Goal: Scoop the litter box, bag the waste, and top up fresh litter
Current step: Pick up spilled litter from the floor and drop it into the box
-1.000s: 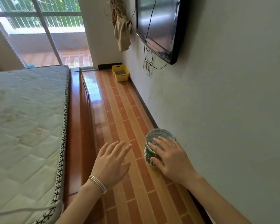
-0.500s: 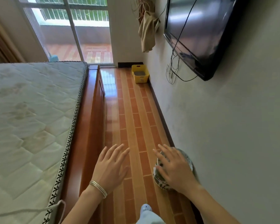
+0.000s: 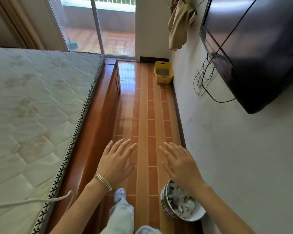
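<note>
Both hands are out in front of you, empty, with fingers straight and spread. The left hand (image 3: 115, 163) and right hand (image 3: 179, 163) are apart from each other and neither touches anything. The litter box (image 3: 164, 80), the yellow tub with grey litter in it, sits on the tiled floor (image 3: 142, 115) against the wall, and you are well short of it.

Watch the patterned bin (image 3: 165, 202). It is far back from the litter box, right under your right forearm and stuffed with crumpled scraps. If that arm drops or swings, I'd say you clip the rim and spill the lot across the aisle.

Your slippered foot (image 3: 119, 195) is just as far from the litter box, and the tiles on the way there look glossy. A quick step could slide.

The aisle to the litter box is narrow. The wooden bed frame (image 3: 95, 132) crowds the side away from the wall, so a shin knock is likely if you drift that way. Loose cables (image 3: 208, 85) hang on the wall short of the litter box, and a raised elbow could snag them.

No scoop or bag is in view. Arrive empty-handed and my guess is you'll be doubling back.
</note>
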The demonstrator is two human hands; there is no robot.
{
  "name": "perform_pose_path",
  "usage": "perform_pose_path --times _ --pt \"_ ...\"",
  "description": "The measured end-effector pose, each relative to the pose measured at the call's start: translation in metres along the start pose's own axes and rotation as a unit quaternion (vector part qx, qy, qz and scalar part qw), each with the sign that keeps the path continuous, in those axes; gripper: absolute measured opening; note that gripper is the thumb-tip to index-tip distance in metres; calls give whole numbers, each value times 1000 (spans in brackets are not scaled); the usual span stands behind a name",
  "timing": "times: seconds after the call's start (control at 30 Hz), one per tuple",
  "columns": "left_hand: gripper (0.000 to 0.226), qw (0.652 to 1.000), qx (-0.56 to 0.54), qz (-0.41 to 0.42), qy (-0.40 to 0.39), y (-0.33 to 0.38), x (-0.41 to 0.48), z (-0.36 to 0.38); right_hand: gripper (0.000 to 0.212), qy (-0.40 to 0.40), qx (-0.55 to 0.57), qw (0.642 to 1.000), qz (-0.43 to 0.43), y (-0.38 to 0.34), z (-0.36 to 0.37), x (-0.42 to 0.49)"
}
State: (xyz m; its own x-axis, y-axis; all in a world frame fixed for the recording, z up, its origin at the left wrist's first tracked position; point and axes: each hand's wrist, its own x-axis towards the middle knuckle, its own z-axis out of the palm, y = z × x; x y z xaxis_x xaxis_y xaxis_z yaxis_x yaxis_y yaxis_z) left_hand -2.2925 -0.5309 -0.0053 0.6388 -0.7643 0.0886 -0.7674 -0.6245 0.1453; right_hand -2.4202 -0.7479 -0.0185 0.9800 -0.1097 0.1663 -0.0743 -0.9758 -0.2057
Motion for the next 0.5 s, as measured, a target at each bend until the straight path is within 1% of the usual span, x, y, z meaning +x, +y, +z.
perform_pose_path --times 0.17,0.4,0.5 --pt "54 1000 -15 24 10 -37 74 11 47 -12 -16 1000 8 24 17 73" --pt "56 999 -12 36 25 -133 195 -1 47 -1 -34 999 39 45 21 212" --pt "56 999 -2 50 17 -168 241 -9 48 6 -38 998 41 50 21 271"
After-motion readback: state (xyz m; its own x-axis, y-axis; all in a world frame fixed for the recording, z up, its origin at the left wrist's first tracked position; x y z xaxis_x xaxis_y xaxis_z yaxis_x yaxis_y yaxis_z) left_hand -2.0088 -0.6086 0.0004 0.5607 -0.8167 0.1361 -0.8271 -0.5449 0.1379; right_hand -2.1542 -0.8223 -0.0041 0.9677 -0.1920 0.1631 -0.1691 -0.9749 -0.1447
